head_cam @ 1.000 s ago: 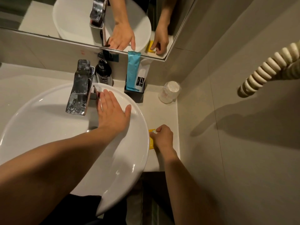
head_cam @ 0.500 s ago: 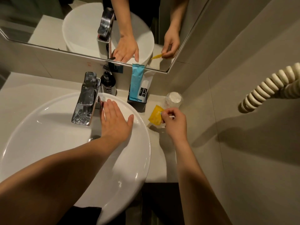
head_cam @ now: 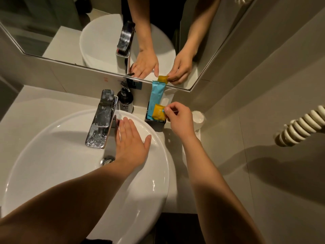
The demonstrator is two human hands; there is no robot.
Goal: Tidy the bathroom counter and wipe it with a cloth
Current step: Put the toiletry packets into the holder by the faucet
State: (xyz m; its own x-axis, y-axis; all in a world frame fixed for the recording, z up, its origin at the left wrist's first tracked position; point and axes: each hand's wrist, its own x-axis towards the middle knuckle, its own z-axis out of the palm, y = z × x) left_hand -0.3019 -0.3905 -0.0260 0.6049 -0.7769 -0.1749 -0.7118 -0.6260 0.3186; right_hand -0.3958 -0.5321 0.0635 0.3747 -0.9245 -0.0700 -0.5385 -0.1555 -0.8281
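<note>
My right hand (head_cam: 179,118) pinches a small yellow packet (head_cam: 158,112) by its edge, holding it over a black holder (head_cam: 154,122) at the back of the counter. A tall blue packet (head_cam: 156,95) stands in that holder, just behind the yellow one. My left hand (head_cam: 131,145) lies flat and open on the back rim of the white basin (head_cam: 52,155), just right of the chrome tap (head_cam: 102,118). No cloth is in sight.
A dark pump bottle (head_cam: 125,101) stands behind the tap. A clear cup (head_cam: 198,118) sits upside down in the counter's right corner. The mirror (head_cam: 88,32) runs along the back. A coiled cream cord (head_cam: 299,125) hangs by the right wall. Pale counter (head_cam: 35,95) lies left of the basin.
My right hand lifted the yellow packet off the counter by the basin and carried it back and up to the black holder. My left hand stayed on the basin rim.
</note>
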